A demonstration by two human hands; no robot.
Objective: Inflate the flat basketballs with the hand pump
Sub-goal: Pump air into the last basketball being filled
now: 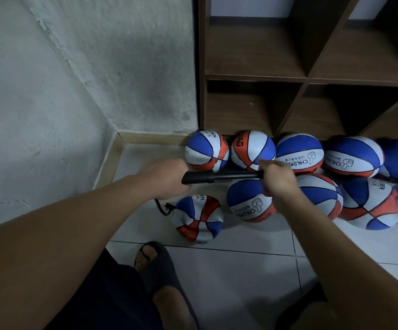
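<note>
While my left hand [167,178] grips the pump [207,176] barrel and my right hand [279,178] is clamped on the handle end, the rod's pulled out, so I'm mid-stroke. The hose [161,207] drops to the flat ball [198,219] on the near floor, left of the plump ones. Best bet: push straight along the barrel, keep the left steady so the needle doesn't yank out.

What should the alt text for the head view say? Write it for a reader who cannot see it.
Two hands hold a black hand pump level above a tiled floor: the left hand grips the barrel, the right hand the handle end. Its hose runs to a dented, flat basketball, with rounder ones beside a wooden shelf.
</note>
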